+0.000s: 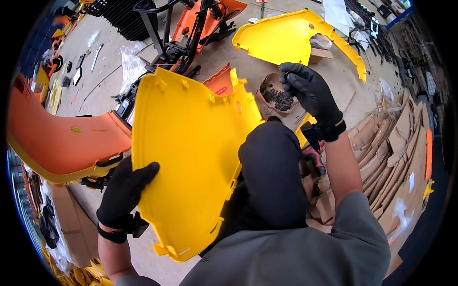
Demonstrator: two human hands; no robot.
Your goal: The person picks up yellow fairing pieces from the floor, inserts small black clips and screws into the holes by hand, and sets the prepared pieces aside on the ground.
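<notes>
A large yellow plastic panel (pixel 186 152) with tabs along its edges leans over my lap, its inner side facing me. My left hand (pixel 124 190), in a black glove, grips its left edge, thumb lying across the face. To the right of the panel my gloved right hand (pixel 307 88) is raised with thumb and fingertips pinched together. A tiny dark thing seems to be between them, too small to name. Just below and left of those fingers stands an open cardboard box (pixel 269 82) with many small black parts (pixel 277 99) in it.
An orange and yellow curved body part (pixel 71 138) stands at left. Ahead are a black metal frame (pixel 160 43) with orange parts and another yellow panel (pixel 281 38). Flattened cardboard (pixel 391 148) and a red power tool (pixel 315 159) lie at right. A wrench (pixel 97 55) lies far left.
</notes>
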